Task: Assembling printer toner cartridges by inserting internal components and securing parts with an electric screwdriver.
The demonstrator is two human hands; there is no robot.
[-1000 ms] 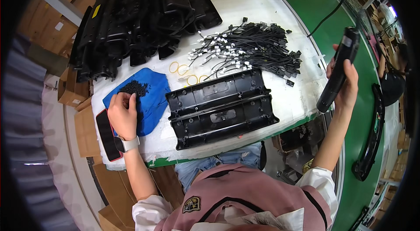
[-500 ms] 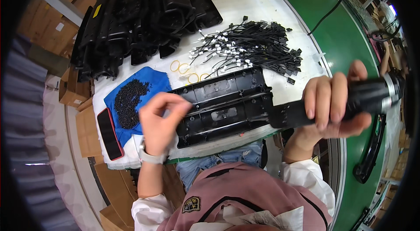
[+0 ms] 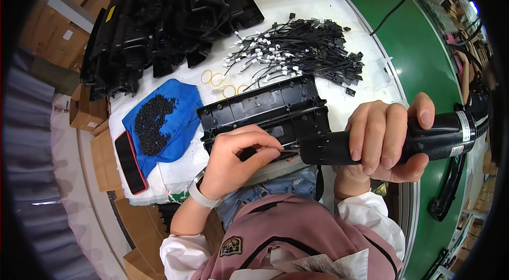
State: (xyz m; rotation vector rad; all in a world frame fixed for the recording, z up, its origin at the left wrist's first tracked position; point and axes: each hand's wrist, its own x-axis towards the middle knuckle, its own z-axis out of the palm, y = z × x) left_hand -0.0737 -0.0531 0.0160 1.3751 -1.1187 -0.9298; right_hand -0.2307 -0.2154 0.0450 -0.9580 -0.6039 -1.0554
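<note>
My right hand (image 3: 383, 137) is wrapped around a black electric screwdriver (image 3: 437, 134), held level with its nose pointing left. Finger and thumb of my left hand (image 3: 241, 158) are pinched together right at the thin metal bit of the screwdriver. Whatever lies between those fingertips is too small to make out. Beneath both hands, a long black plastic housing (image 3: 254, 104) rests on the white-covered table, its inner side up, partly covered by my left hand and the tool. To the left, small black screws (image 3: 154, 126) are heaped on a blue cloth (image 3: 183, 101).
Black plastic housings (image 3: 159, 20) are stacked at the back left. Black cables with white connectors (image 3: 302, 52) form a pile behind the open housing. Yellow rubber bands (image 3: 216, 79) lie between. A phone (image 3: 131, 162) is at the left edge; a green surface (image 3: 395, 31) runs along the right.
My left hand has moved right, from beside the blue cloth to the screwdriver's bit. My right hand has brought the screwdriver slightly left, and the view has shifted a little.
</note>
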